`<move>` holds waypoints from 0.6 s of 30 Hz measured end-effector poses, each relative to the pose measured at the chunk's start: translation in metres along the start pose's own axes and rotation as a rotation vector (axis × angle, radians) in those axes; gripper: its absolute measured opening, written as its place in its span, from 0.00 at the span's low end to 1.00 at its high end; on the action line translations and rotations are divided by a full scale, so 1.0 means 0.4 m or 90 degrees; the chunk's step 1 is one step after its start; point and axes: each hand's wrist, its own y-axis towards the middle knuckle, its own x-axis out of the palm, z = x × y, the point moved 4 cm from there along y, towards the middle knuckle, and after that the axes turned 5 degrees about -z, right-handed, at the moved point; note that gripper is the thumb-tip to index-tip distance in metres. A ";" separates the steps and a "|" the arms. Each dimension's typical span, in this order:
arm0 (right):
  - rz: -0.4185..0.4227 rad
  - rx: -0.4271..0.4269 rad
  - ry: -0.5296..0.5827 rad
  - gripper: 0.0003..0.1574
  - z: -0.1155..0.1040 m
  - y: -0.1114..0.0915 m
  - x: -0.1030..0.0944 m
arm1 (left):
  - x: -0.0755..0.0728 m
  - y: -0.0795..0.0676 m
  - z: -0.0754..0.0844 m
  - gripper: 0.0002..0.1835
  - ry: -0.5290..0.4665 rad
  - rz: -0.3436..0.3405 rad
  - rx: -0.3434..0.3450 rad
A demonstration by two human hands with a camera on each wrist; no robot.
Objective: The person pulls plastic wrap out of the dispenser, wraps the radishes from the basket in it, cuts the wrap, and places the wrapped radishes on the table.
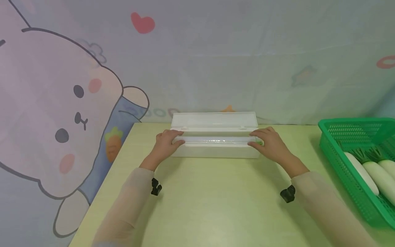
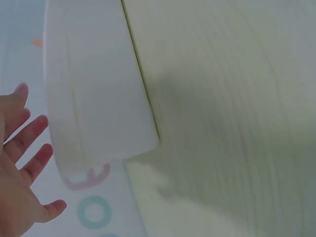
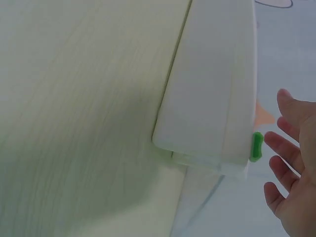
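Observation:
A long white box (image 1: pixel 216 152) stands on the table with its lid (image 1: pixel 214 120) raised at the back. Inside it lies a shiny, clear-wrapped roll (image 1: pixel 216 140), apparently plastic film. My left hand (image 1: pixel 166 143) is over the box's left end, thumb and fingers parted on either side of the roll. Over the right end, my right hand (image 1: pixel 269 143) is parted the same way, near a small green piece (image 3: pixel 256 146) on the box edge. Both wrist views show loosely spread fingers beyond the box wall, with nothing visible between them. Whether the fingertips touch the roll is unclear.
At the right, a green plastic basket (image 1: pixel 342 171) holds several white radishes (image 1: pixel 381 178). The pale wooden table (image 1: pixel 216 206) ends at the back against a cartoon-printed cloth (image 1: pixel 216 68), just behind the box.

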 end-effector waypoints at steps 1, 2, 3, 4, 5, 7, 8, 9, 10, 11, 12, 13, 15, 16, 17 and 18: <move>-0.013 0.007 0.011 0.24 0.004 0.006 0.006 | 0.003 0.005 -0.008 0.21 -0.011 -0.014 -0.011; -0.025 0.012 0.020 0.24 0.006 0.011 0.011 | 0.007 0.009 -0.015 0.21 -0.018 -0.024 -0.020; -0.037 0.020 0.025 0.24 0.011 0.015 0.017 | 0.011 0.012 -0.022 0.20 -0.027 -0.032 -0.028; -0.048 0.026 0.030 0.24 0.015 0.019 0.023 | 0.015 0.014 -0.026 0.19 -0.036 -0.038 -0.038; -0.056 0.029 0.035 0.24 0.018 0.022 0.028 | 0.019 0.017 -0.031 0.18 -0.043 -0.041 -0.046; -0.070 0.037 0.040 0.23 0.025 0.028 0.036 | 0.024 0.021 -0.035 0.17 -0.043 -0.043 -0.055; -0.075 0.042 0.045 0.22 0.028 0.031 0.039 | 0.025 0.023 -0.035 0.16 -0.039 -0.041 -0.057; -0.080 0.046 0.051 0.22 0.031 0.034 0.042 | 0.025 0.025 -0.034 0.15 -0.034 -0.038 -0.059; -0.082 0.050 0.060 0.21 0.033 0.036 0.043 | 0.025 0.028 -0.033 0.15 -0.027 -0.036 -0.059; -0.083 0.053 0.066 0.19 0.035 0.039 0.044 | 0.024 0.030 -0.032 0.14 -0.020 -0.035 -0.058; -0.085 0.057 0.073 0.18 0.038 0.042 0.045 | 0.023 0.033 -0.030 0.13 -0.011 -0.033 -0.056; -0.086 0.061 0.083 0.17 0.040 0.045 0.045 | 0.023 0.035 -0.029 0.12 -0.003 -0.034 -0.055; -0.086 0.067 0.097 0.14 0.046 0.049 0.044 | 0.023 0.041 -0.026 0.11 0.007 -0.035 -0.052; -0.086 0.071 0.101 0.13 0.049 0.051 0.044 | 0.023 0.043 -0.025 0.11 0.008 -0.037 -0.052; -0.088 0.073 0.104 0.13 0.051 0.052 0.044 | 0.024 0.046 -0.024 0.11 0.006 -0.038 -0.053; -0.090 0.076 0.108 0.13 0.052 0.053 0.044 | 0.025 0.049 -0.023 0.11 0.002 -0.040 -0.054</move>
